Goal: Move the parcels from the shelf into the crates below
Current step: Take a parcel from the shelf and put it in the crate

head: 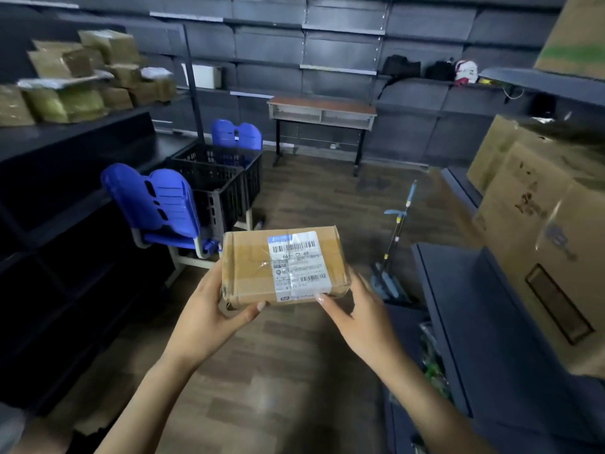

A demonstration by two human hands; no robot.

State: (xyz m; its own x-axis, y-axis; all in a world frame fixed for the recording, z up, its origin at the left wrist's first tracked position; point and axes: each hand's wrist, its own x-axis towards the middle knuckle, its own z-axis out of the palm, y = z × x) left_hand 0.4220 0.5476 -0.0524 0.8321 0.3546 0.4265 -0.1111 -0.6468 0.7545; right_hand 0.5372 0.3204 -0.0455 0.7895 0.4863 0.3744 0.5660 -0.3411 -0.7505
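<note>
Two bare arms reach out from the bottom edge, and both hands hold one flat brown cardboard parcel [258, 267] up in the air over the brown wooden floor [278, 362].

The left hand [209, 309] grips the near left corner. Its fingers [216, 276] curl round the left side, and the thumb presses on the near edge. The right hand [357, 309] grips the near right corner. Its fingers [358, 285] go round the right side and partly under the box, so their tips are hidden. Its thumb tip touches the near edge, just below the white paper label [296, 263]. Both hands are curled in close round the parcel.

The label faces up and has black bar codes on it. Clear tape shines on top of the box.

Two black plastic crates [216, 181] with holes in their sides stand farther off on the left, well apart from the parcel. A blue plastic chair [157, 198] stands just in front of them.

Up on the left, a long dark shelf [82, 129] carries a heap of brown wrapped parcels [82, 80]. A wooden worktop on thin black legs [320, 104] stands by the back wall. A blue mop [393, 244] stands on the right, near some big cardboard boxes [540, 240].
</note>
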